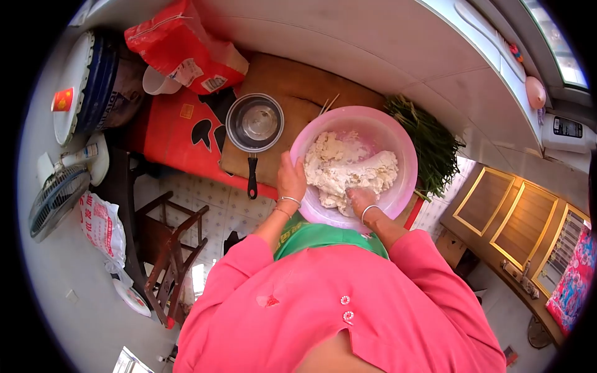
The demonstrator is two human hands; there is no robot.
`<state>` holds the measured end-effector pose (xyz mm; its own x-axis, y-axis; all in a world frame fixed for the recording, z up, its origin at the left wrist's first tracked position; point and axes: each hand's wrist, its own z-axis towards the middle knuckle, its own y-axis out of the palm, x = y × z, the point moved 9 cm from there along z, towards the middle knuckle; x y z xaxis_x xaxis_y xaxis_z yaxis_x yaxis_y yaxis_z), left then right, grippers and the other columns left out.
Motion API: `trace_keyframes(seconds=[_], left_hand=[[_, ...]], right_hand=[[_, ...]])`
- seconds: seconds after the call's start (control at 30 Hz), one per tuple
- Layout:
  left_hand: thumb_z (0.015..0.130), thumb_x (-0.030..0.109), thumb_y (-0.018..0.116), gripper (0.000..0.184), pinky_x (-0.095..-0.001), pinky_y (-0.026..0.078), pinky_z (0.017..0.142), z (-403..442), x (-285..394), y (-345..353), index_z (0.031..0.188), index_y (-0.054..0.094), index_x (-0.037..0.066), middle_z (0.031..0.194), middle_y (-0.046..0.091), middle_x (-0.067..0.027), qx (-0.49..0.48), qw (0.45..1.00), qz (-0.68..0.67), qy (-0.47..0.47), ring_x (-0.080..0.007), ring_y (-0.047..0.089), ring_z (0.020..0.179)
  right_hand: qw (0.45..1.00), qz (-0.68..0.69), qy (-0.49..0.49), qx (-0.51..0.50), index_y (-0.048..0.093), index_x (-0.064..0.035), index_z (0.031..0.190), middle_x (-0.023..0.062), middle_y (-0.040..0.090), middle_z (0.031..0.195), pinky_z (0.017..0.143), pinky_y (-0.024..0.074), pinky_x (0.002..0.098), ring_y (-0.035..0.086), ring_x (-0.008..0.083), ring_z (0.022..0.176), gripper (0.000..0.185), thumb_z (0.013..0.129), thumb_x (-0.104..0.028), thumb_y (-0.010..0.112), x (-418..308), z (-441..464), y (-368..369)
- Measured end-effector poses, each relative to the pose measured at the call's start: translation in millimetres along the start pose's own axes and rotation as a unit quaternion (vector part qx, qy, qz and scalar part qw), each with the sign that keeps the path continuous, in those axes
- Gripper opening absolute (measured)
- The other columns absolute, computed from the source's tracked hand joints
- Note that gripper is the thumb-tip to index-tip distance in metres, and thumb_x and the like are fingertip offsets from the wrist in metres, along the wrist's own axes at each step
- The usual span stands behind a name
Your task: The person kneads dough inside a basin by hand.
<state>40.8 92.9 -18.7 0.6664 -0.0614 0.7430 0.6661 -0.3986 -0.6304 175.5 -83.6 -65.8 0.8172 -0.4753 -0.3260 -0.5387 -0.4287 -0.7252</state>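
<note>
A pink plastic basin (407, 146) stands at the table's edge in front of me, with lumpy, floury dough (351, 171) inside. My left hand (290, 179) grips the basin's left rim, with its thumb at the edge. Inside the bowl, my right hand (360, 200) is pressed into the near side of the dough. Its fingers curl into the dough and are partly hidden by it. The dough looks shaggy, with loose pieces on the left and a whiter, floury mass on the right.
A saucepan (255, 122) with a black handle rests on a brown board (273, 78) left of the basin. Green leafy stalks (420, 146) lie to the right. Behind stand a red bag (186, 46), a white cup (160, 81) and a large bucket (102, 81). A wooden chair (171, 248) is lower left.
</note>
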Motion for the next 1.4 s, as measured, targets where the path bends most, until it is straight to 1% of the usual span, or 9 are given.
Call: trace_keyframes(seconds=[0.6, 0.67, 0.8, 0.9, 1.03, 1.1, 1.17, 1.23, 1.4], left_hand=[[0.09, 0.018, 0.05, 0.033, -0.0499, 0.043, 0.076, -1.6, 1.7, -0.7, 0.115, 0.04, -0.001, 0.098, 0.057, -0.029, 0.015, 0.999, 0.014, 0.027, -0.0466, 0.054, 0.091], [0.09, 0.018, 0.05, 0.032, -0.0506, 0.042, 0.075, -9.4, -2.3, 3.4, 0.113, 0.04, 0.0, 0.098, 0.057, -0.0292, 0.017, 0.999, 0.013, 0.026, -0.0467, 0.054, 0.09], [0.087, 0.015, 0.051, 0.03, -0.0508, 0.042, 0.076, -27.0, -6.5, -5.5, 0.11, 0.04, -0.002, 0.097, 0.057, -0.03, -0.003, 0.999, 0.006, -0.053, -0.047, 0.054, 0.09], [0.087, 0.014, 0.051, 0.031, -0.0516, 0.042, 0.076, -47.8, -19.7, -4.3, 0.11, 0.038, -0.001, 0.095, 0.057, -0.0301, 0.04, 0.999, -0.02, -0.03, -0.0475, 0.054, 0.089], [0.086, 0.013, 0.052, 0.03, -0.052, 0.042, 0.075, -61.8, -30.6, -6.9, 0.109, 0.038, -0.001, 0.094, 0.057, -0.03, 0.049, 0.998, -0.04, -0.029, -0.0479, 0.055, 0.088], [0.085, 0.013, 0.052, 0.032, -0.0517, 0.042, 0.076, -54.0, -24.0, -11.3, 0.11, 0.038, -0.001, 0.095, 0.057, -0.03, 0.007, 0.998, -0.016, -0.063, -0.0478, 0.055, 0.089], [0.085, 0.013, 0.053, 0.034, -0.0514, 0.041, 0.077, -42.9, -26.1, -4.8, 0.111, 0.039, -0.002, 0.097, 0.056, -0.03, -0.034, 0.994, 0.009, -0.099, -0.0477, 0.054, 0.089], [0.086, 0.016, 0.051, 0.034, -0.051, 0.041, 0.08, -29.6, 5.9, -22.9, 0.113, 0.041, -0.002, 0.095, 0.057, -0.0302, 0.093, 0.989, -0.056, 0.098, -0.0477, 0.053, 0.092], [0.087, 0.016, 0.051, 0.036, -0.051, 0.041, 0.076, -10.9, -5.3, -5.2, 0.115, 0.04, -0.003, 0.097, 0.056, -0.0299, 0.03, 0.999, -0.003, 0.015, -0.0476, 0.053, 0.089]], right_hand=[[0.998, 0.003, 0.059, 0.022, 0.067, -0.0064, 0.085, 0.018, 0.066, 0.09, 0.078, 0.0505, 0.0417, 0.063, 0.0351, 0.089, 0.016, 0.076, -0.013, 0.055, 17.6, 60.0, 11.5], [0.992, -0.054, -0.047, -0.105, 0.066, -0.0052, 0.094, 0.02, 0.064, 0.101, 0.082, 0.0493, 0.0408, 0.061, 0.0355, 0.095, 0.028, 0.074, -0.022, 0.059, 13.9, 64.7, 32.6], [0.973, 0.028, -0.032, -0.227, 0.064, -0.0052, 0.103, 0.0213, 0.06, 0.111, 0.088, 0.0464, 0.0394, 0.058, 0.0349, 0.103, 0.039, 0.071, -0.028, 0.061, 31.8, 32.7, 32.5], [0.989, 0.048, -0.142, -0.016, 0.057, -0.007, 0.116, 0.0218, 0.055, 0.119, 0.095, 0.0411, 0.0371, 0.051, 0.0346, 0.113, 0.043, 0.079, -0.028, 0.057, 45.1, 15.3, -18.1], [0.918, 0.353, 0.031, 0.178, 0.054, -0.0029, 0.118, 0.0212, 0.056, 0.118, 0.096, 0.0396, 0.0363, 0.05, 0.0355, 0.114, 0.039, 0.086, -0.025, 0.051, 102.8, -1.3, -45.9], [0.889, 0.285, 0.071, 0.352, 0.059, -0.0026, 0.106, 0.0071, 0.062, 0.097, 0.079, 0.0464, 0.0318, 0.058, 0.0208, 0.092, 0.037, 0.087, -0.034, 0.056, 121.4, -14.9, -81.4], [0.884, 0.264, 0.089, 0.375, 0.059, -0.0023, 0.106, 0.0075, 0.062, 0.098, 0.079, 0.0463, 0.0319, 0.058, 0.0209, 0.092, 0.037, 0.086, -0.034, 0.057, 126.7, -4.8, -89.0], [0.891, 0.259, 0.096, 0.359, 0.06, -0.002, 0.105, 0.0078, 0.062, 0.098, 0.08, 0.0463, 0.032, 0.058, 0.021, 0.092, 0.038, 0.086, -0.034, 0.057, 130.1, 15.3, -88.9], [0.914, 0.269, 0.091, 0.289, 0.06, -0.0012, 0.104, 0.0088, 0.062, 0.099, 0.08, 0.0461, 0.0321, 0.058, 0.0212, 0.093, 0.038, 0.085, -0.034, 0.058, 134.2, 77.4, -83.5]])
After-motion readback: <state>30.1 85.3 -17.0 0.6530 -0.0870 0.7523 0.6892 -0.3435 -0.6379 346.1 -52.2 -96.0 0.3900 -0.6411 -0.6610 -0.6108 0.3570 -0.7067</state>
